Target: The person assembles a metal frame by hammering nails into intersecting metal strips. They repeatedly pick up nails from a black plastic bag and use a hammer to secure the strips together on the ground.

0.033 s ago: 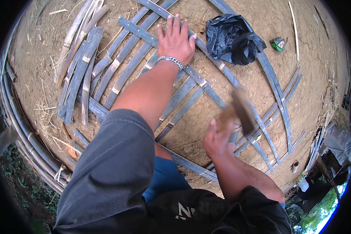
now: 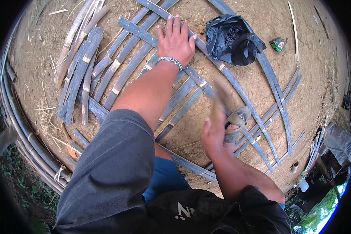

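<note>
My left hand [image 2: 176, 42], with a chain bracelet [image 2: 170, 60] on its wrist, lies flat with fingers stretched out over a crossing of dark split-bamboo slats [image 2: 138, 32]. My right hand [image 2: 213, 134] is closed round what looks like a hammer [image 2: 219, 97], brown and smeared by motion. It is above the slats, right of and nearer than my left hand. A sandalled foot [image 2: 238, 119] shows just beside my right hand. Other slats [image 2: 179, 95] run side by side beneath my left forearm, forming a lattice on the ground. Whatever lies under my left palm is hidden.
An open black plastic bag [image 2: 234, 39] with small dark pieces inside sits beyond the lattice. Right of it lies a green and black tape measure [image 2: 278, 44]. Loose bamboo strips [image 2: 82, 66] are piled at the left, and long poles [image 2: 21, 128] line the left edge.
My right hand has swung the hammer leftward, so the sandalled foot behind it now shows more. My left hand stays where it was.
</note>
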{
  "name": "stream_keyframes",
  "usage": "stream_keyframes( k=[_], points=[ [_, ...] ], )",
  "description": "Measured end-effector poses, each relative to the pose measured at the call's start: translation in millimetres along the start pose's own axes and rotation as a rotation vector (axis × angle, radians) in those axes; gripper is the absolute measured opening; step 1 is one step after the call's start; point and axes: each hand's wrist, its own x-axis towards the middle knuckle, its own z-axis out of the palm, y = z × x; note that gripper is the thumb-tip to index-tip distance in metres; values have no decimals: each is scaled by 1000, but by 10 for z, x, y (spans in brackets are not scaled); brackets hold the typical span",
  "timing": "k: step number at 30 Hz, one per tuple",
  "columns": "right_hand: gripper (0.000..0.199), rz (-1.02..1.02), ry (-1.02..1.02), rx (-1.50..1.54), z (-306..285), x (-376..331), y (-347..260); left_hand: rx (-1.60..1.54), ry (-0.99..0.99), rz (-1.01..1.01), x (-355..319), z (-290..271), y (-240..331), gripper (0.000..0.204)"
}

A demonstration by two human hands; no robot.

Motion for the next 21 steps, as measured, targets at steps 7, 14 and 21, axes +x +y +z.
stream_keyframes(
  k=[7,14,21],
  points=[
    [55,134,3,23,-117,-228,-100,10,0,6,-25,-6,-21,57],
    [43,270,155,200,-90,266,-8,-78,71,36,-42,-25,-55,45],
    [46,602,165,161,183,895,241,-188,246,151,-57,-129,-20,21]
  ],
)
